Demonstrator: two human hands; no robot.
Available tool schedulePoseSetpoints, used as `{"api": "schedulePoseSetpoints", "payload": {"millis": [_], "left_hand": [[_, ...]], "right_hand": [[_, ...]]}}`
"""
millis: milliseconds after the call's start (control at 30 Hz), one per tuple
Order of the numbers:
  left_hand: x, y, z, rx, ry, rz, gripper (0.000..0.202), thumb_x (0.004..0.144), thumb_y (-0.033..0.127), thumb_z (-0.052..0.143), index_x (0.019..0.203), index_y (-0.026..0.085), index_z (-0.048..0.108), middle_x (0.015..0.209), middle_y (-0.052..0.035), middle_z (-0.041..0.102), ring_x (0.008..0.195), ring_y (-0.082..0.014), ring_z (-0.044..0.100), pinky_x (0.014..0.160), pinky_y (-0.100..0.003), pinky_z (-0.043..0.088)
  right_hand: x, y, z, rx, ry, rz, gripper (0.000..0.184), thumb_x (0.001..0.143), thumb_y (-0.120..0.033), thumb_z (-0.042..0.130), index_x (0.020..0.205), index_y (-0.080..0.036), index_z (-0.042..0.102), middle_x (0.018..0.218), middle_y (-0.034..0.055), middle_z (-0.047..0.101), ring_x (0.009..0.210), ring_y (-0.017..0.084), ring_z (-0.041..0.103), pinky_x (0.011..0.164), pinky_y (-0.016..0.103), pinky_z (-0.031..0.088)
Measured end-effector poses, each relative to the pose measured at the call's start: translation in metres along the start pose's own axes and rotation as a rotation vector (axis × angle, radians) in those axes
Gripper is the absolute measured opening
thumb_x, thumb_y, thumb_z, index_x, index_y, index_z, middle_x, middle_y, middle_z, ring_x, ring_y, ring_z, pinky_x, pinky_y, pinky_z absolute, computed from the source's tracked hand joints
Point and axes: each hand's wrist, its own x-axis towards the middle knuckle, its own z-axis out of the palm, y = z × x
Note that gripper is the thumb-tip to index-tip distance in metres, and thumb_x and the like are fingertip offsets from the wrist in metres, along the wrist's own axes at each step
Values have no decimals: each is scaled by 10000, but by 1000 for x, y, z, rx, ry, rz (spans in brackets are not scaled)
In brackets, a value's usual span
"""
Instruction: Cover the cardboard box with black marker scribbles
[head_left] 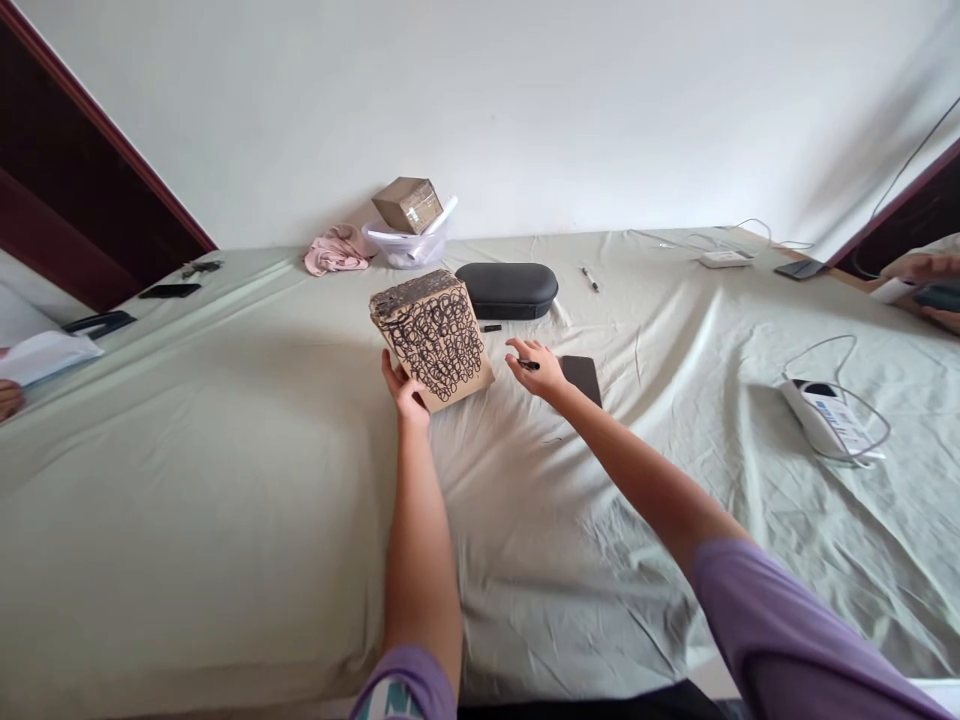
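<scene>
My left hand [407,392] grips a cardboard box [439,340] by its lower left corner and holds it tilted. Black looping scribbles cover most of the face turned to me, and its top side is densely darkened. To the right of the box, my right hand [538,368] holds a black marker [529,364], its fingers partly stretched out. A small black cap [491,328] lies on the cloth between the box and a black zipped case [508,290]. Partly behind my right hand lies a flat dark object [583,378].
A pen [591,279] lies right of the case. At the back stand a plastic basin [409,248] with another box [409,204] and a pink cloth [337,249]. A corded power strip [831,418] is at right. Other people's hands show at both edges.
</scene>
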Motion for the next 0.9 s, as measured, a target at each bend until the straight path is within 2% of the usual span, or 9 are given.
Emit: {"api": "schedulePoseSetpoints", "payload": {"millis": [67,133,267,333,433,567,700,800,900], "left_hand": [[0,0,0,-3,-6,-3,1112,453,232,600,1560,290,525,1194,-66,671,1040,-239,618,851,-312,489],[-1,1,0,-9,-13,-2,1099,464,233,604,1558,300,530,1204,-66,667,1037,-239,617,872,-323,494],[-1,3,-2,-19,-35,-4,1089,487,228,617,1569,307,521,1215,-68,672,1049,-244,626,894,-339,506],[0,2,-4,-7,-57,-9,1100,498,235,617,1589,309,495,1234,-69,680,1083,-257,642,897,-349,515],[4,2,-5,61,-104,-25,1133,504,252,617,1623,311,446,1245,-69,681,1117,-272,651,890,-354,521],[6,1,-4,157,-220,-85,1218,462,221,634,1655,333,421,1187,-63,669,999,-254,612,792,-333,500],[1,0,-1,206,-376,-137,1195,472,211,652,1642,365,465,1248,-65,668,997,-257,598,729,-327,481],[-7,-3,3,227,-521,-194,1143,494,214,658,1617,375,520,1360,-58,681,1083,-280,617,752,-350,514],[-13,-3,9,269,-641,-288,1150,534,235,676,1658,383,482,1542,-51,630,1312,-334,604,963,-439,574]], "right_hand": [[28,-5,0,-80,-32,-1,464,1009,-191,524,1451,-144,658,1391,224,709,1326,392,551,1071,476,422],[54,-4,1,-139,-91,-10,531,947,-83,510,1452,-117,670,1473,245,668,1387,404,493,1128,510,384],[91,0,15,-189,-220,-25,703,919,4,462,1580,-193,596,1605,177,634,1471,402,417,1233,633,256],[101,0,25,-194,-259,-5,697,919,3,468,1568,-205,611,1592,167,651,1480,408,412,1248,679,209],[105,-2,35,-180,-247,56,560,937,-18,471,1434,-136,701,1541,220,664,1482,412,420,1260,669,193],[87,5,26,-102,-135,217,461,938,-39,487,1320,-91,739,1447,277,702,1463,431,464,1259,694,213],[34,29,-8,48,44,424,440,1017,-176,454,1367,-142,717,1293,256,766,1301,455,612,1119,749,399],[-13,37,-36,221,128,393,463,1070,-356,421,1408,-207,700,1160,146,805,1090,330,706,1032,561,538],[-42,25,-59,689,219,204,421,1009,-470,557,1274,-211,757,979,74,787,947,249,703,958,434,554]]}}
